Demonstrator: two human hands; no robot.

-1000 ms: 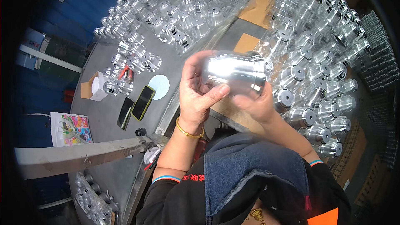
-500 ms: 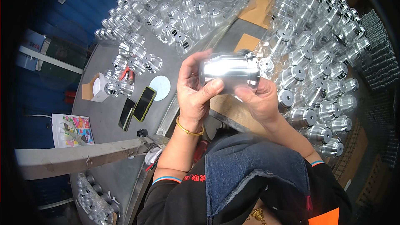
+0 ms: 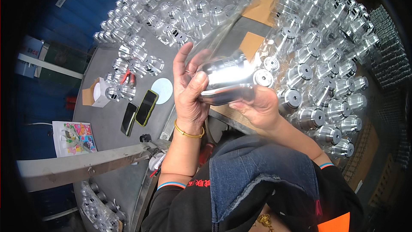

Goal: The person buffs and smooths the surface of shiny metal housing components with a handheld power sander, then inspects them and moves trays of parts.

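Note:
A shiny silver metal cup-shaped part (image 3: 227, 79) is held tilted between both hands above the table's front edge, partly smeared by motion and glare. My left hand (image 3: 189, 84) grips its left end, thumb in front; two fingers stick up beyond the part and the others are partly hidden behind it. My right hand (image 3: 260, 107) holds the lower right end, its thumb and fingers closed on the rim. Close to my right hand stands a similar silver part (image 3: 289, 97) among several others in clear plastic trays.
Plastic trays with several silver parts (image 3: 184, 19) lie at the back of the grey table (image 3: 101, 129). Two phones (image 3: 146, 108), a pale blue disc (image 3: 163, 90), a small white box (image 3: 102, 94) and red-handled pliers (image 3: 127, 77) are on the left. A metal beam (image 3: 86, 166) crosses the lower left.
The metal part has tipped from roughly level to slanted and shifted slightly left. My left fingers have loosened and straightened upward; my right hand has moved slightly left and down with it.

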